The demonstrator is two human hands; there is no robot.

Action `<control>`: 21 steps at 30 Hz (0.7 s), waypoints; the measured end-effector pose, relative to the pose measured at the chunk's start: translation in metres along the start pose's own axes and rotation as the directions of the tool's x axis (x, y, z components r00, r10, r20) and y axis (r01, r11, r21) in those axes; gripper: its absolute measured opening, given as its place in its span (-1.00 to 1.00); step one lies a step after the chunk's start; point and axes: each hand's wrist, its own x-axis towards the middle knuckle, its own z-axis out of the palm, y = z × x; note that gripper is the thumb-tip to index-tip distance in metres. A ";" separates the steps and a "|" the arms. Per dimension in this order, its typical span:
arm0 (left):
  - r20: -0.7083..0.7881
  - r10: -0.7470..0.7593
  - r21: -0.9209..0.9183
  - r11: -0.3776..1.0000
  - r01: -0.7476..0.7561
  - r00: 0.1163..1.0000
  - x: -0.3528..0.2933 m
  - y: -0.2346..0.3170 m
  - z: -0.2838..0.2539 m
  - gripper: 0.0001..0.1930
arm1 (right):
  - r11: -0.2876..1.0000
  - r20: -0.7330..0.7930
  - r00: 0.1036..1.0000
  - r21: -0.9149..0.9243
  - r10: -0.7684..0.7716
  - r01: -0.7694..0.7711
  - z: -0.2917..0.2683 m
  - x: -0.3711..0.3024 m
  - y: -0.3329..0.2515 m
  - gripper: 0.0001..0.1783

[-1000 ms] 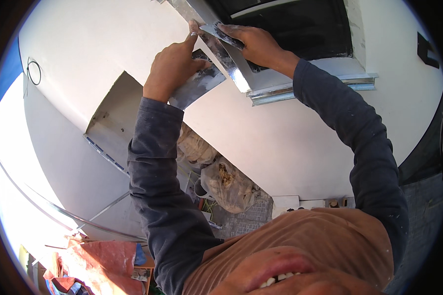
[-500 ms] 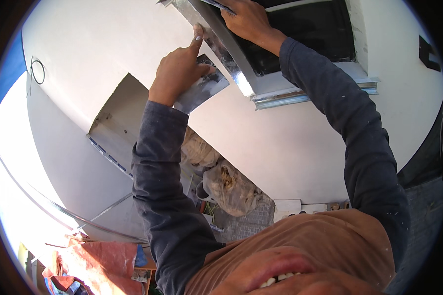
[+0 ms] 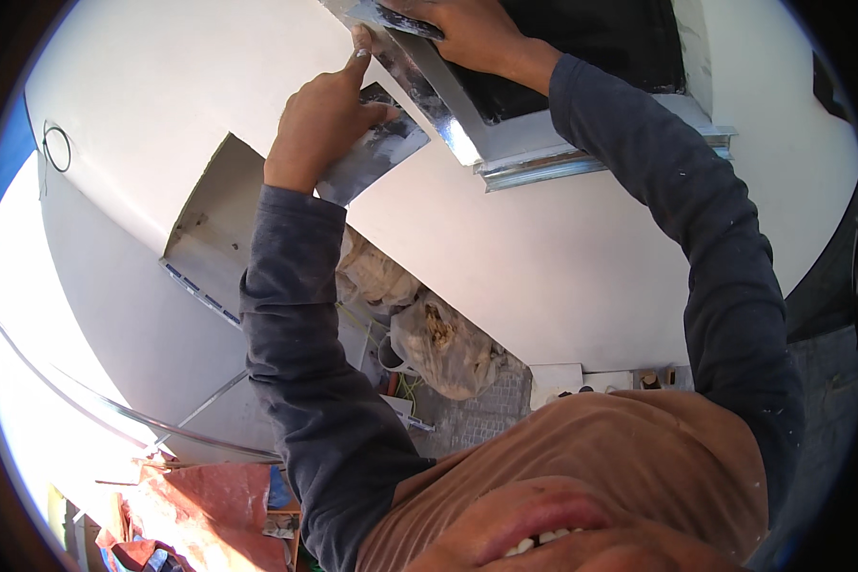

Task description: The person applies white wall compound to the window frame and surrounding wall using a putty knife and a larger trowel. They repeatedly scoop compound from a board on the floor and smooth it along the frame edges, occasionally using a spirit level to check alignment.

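Note:
My left hand [image 3: 319, 129] grips a flat, dark metal plate [image 3: 386, 151] smeared with grey paste, the thumb lying over its face. Its index finger stretches up to the edge of a shiny metal strip [image 3: 418, 88] that borders a window recess. Up at the top edge, my right hand [image 3: 477, 33] is closed on a putty knife [image 3: 396, 19]. The knife's blade lies over the upper part of the strip, and its far end is cut off by the picture's edge. My fingers hide most of its handle.
A dark window pane [image 3: 591, 57] sits above a ribbed metal sill [image 3: 543, 173] in the white wall [image 3: 505, 257]. Below are plastic bags of rubble [image 3: 448, 348], a bucket [image 3: 391, 356] and paving. Red sheeting [image 3: 205, 510] lies at lower left, near a metal rail [image 3: 200, 439].
The putty knife has turned, so more of its blade shows against the strip. My left hand still holds the plate; the whole scene has shifted slightly up and left.

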 end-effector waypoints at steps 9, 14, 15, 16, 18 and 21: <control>-0.038 0.047 0.008 0.999 -0.047 0.998 0.001 -0.005 0.005 -0.10 | 0.965 0.460 0.856 -0.216 0.237 -0.151 -0.011 -0.090 -0.021 -0.15; -0.034 0.016 -0.067 0.998 -0.018 0.999 0.000 -0.003 0.000 0.00 | 0.922 0.532 0.777 -0.353 0.337 -0.157 -0.064 -0.139 -0.035 -0.24; -0.033 -0.004 -0.109 0.994 0.001 0.999 -0.003 -0.005 0.001 0.03 | 0.926 0.438 0.827 -0.291 0.352 -0.240 -0.078 -0.148 -0.037 -0.27; -0.074 0.014 -0.154 0.988 -0.026 0.997 -0.009 -0.006 0.003 0.06 | 0.934 0.323 0.880 -0.201 0.349 -0.296 -0.094 -0.157 -0.041 -0.30; 0.028 -0.213 -0.404 0.891 0.206 0.977 -0.034 -0.013 0.014 0.04 | 0.912 0.150 0.906 0.047 0.396 -0.407 -0.123 -0.178 -0.056 -0.35; 0.113 -0.498 -0.885 0.344 0.315 0.860 -0.107 0.001 0.064 -0.15 | 0.707 0.163 0.810 0.413 0.563 -0.575 -0.159 -0.224 -0.109 -0.42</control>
